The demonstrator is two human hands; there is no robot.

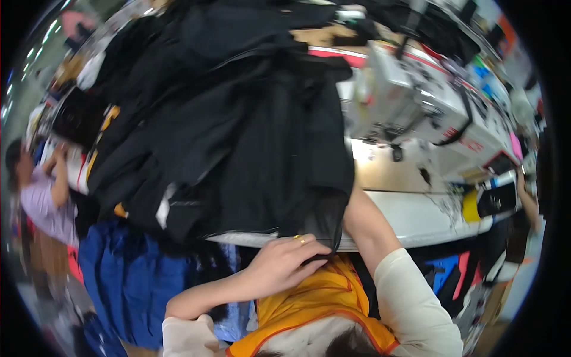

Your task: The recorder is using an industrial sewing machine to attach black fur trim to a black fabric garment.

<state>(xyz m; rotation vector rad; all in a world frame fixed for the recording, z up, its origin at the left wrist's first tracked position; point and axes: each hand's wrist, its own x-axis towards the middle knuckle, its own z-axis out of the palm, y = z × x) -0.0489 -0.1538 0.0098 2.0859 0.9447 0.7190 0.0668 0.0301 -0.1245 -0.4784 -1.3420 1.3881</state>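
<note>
A large black garment [256,143] lies in loose folds over the white table, its near edge hanging at the table's front. My left hand [291,256], with a yellow ring on one finger, grips the garment's near right corner, where the fabric looks thinner and sheer. My right hand is hidden under or behind the garment's right side; only the forearm shows, coming up along that edge. To the right of the cloth stands a white sewing machine [434,113], its needle area apart from the garment.
Blue fabric [131,279] hangs at the lower left. More dark cloth is heaped at the back. A control box with a yellow side [496,199] sits at the table's right end. One person in a lilac top [47,196] works at far left; another person's arm shows at far right.
</note>
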